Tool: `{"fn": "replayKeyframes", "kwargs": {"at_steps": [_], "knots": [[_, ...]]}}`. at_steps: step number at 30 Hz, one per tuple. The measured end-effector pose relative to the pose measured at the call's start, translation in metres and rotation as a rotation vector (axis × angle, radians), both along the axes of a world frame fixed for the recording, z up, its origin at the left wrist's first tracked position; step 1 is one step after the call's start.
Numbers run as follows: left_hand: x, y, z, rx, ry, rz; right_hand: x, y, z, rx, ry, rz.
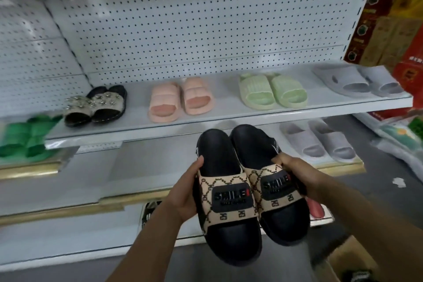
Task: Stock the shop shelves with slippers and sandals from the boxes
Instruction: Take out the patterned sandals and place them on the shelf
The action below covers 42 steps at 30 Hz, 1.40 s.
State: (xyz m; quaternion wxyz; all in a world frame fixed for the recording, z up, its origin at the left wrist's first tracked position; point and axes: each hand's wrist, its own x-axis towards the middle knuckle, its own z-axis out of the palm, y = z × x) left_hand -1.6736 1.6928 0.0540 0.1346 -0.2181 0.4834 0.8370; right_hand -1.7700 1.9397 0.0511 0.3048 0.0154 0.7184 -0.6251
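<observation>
fingers of our left hand (183,192) and right hand (297,176) curl round the black slides (231,204), pinching their patterned straps so we hold the pair side by side, soles level, over the lower shelf (142,167), ready to set down.

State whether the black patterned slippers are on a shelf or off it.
Off: the black patterned slippers are held between left hand and right hand.

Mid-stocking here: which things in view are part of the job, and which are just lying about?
Job:
- black SMILE slippers, held by left hand and right hand
- upper shelf
- lower shelf
- cardboard box

Lying about:
- red patterned packages
- paper scrap
</observation>
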Motion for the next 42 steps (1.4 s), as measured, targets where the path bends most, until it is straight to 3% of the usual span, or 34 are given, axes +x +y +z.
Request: {"fn": "replayKeyframes", "kwargs": {"at_steps": [8, 22, 32, 42], "knots": [[0.062, -0.08, -0.001, -0.028, -0.154, 0.199, 0.012, -0.11, 0.016, 0.028, 0.004, 0.157], [0.202, -0.326, 0.019, -0.074, -0.157, 0.531, 0.113, -0.393, 0.022, -0.017, 0.029, 0.384], [0.262, -0.462, 0.001, -0.012, -0.162, 0.568, 0.17, -0.534, 0.006, -0.064, -0.025, 0.385], [0.269, -0.591, -0.002, -0.004, -0.111, 0.627, 0.159, -0.654, 0.013, -0.126, -0.011, 0.386]]}}
